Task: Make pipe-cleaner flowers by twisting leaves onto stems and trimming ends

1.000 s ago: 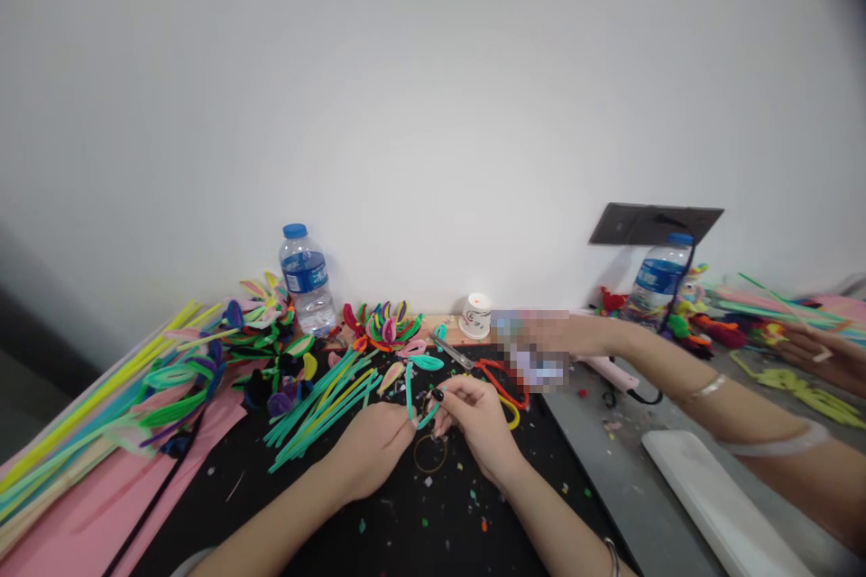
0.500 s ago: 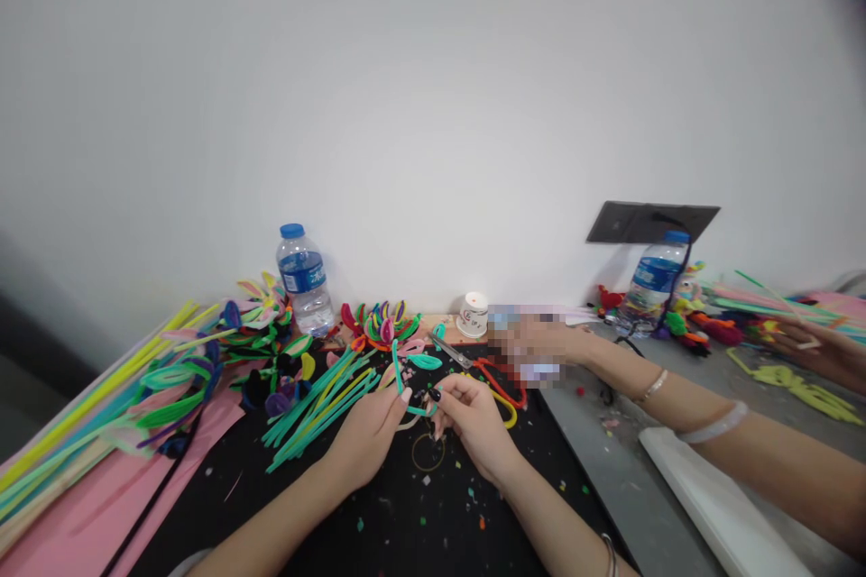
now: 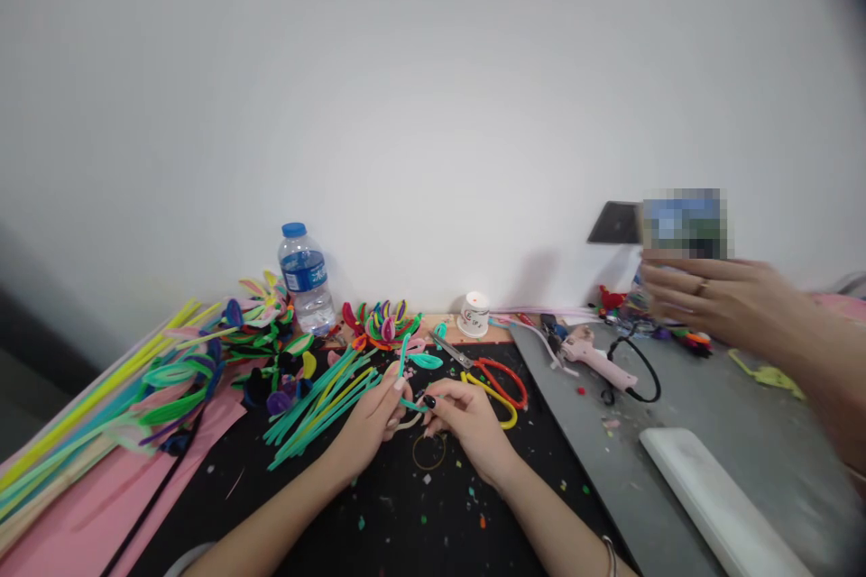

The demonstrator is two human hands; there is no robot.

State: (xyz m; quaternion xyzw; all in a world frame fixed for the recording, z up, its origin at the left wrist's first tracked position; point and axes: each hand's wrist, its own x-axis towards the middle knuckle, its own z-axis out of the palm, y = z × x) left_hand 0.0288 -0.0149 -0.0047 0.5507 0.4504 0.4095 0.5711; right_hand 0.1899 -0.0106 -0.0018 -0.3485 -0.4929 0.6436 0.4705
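Both of my hands meet over the black mat at the near middle of the counter [image 3: 710, 397]. My left hand [image 3: 369, 424] and right hand [image 3: 466, 419] each pinch the same teal pipe cleaner [image 3: 406, 379]; the grip on both sides is narrow, fingertips closed on it. One end of it stands up past my left fingers, and a short bent run crosses to my right fingertips. Judged from its look, it is very light, fuzzy and not slippery, with a soft wire core that holds a bend; best held close on either side of the bend point, pinched rather than squeezed. A thin wire ring [image 3: 428, 451] lies on the mat just below my hands, among small coloured scraps. Just beyond my right hand lie scissors [image 3: 491, 379] with red and yellow handles. Left of my hands is a loose sheaf of teal stems [image 3: 317, 406], then finished loop flowers [image 3: 385, 325]. Farther back, at the wall, a water bottle [image 3: 306, 278] stands upright, capped, about half full of clear water; a small white cup [image 3: 474, 314] stands near it, contents not visible. To the right a pink glue gun [image 3: 592, 352] rests on the grey surface, and another person's hand [image 3: 717, 302] is raised above it.
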